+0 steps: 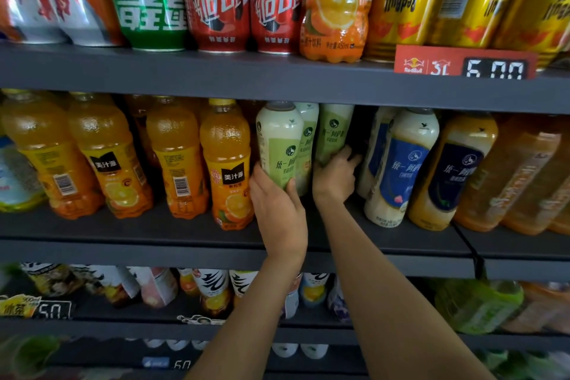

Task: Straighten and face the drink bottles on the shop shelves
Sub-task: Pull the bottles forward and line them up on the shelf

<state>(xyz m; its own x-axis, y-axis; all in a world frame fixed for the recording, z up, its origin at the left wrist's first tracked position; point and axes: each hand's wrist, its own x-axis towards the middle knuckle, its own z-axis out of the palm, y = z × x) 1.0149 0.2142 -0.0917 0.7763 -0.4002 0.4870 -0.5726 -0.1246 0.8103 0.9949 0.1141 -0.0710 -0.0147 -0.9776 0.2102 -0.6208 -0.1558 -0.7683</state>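
On the middle shelf (pixel 160 225) stand three pale green-label milk tea bottles. My left hand (pixel 276 207) grips the front one (pixel 277 142) low on its body, thumb on the left, fingers round the right. A second green bottle (pixel 308 139) stands just behind it. My right hand (pixel 334 174) reaches deeper and curls round the base of the third green bottle (pixel 333 129) at the back. A dark gap lies right of that hand. Blue-label bottles (pixel 401 163) stand to the right, orange juice bottles (pixel 226 160) to the left.
The upper shelf holds cans and an orange bottle (pixel 336 3), with a red price tag (pixel 462 63) on its edge. Amber tea bottles (pixel 509 176) fill the far right of the middle shelf. Lower shelves carry mixed drinks (pixel 212 290) and green bottles (pixel 478 305).
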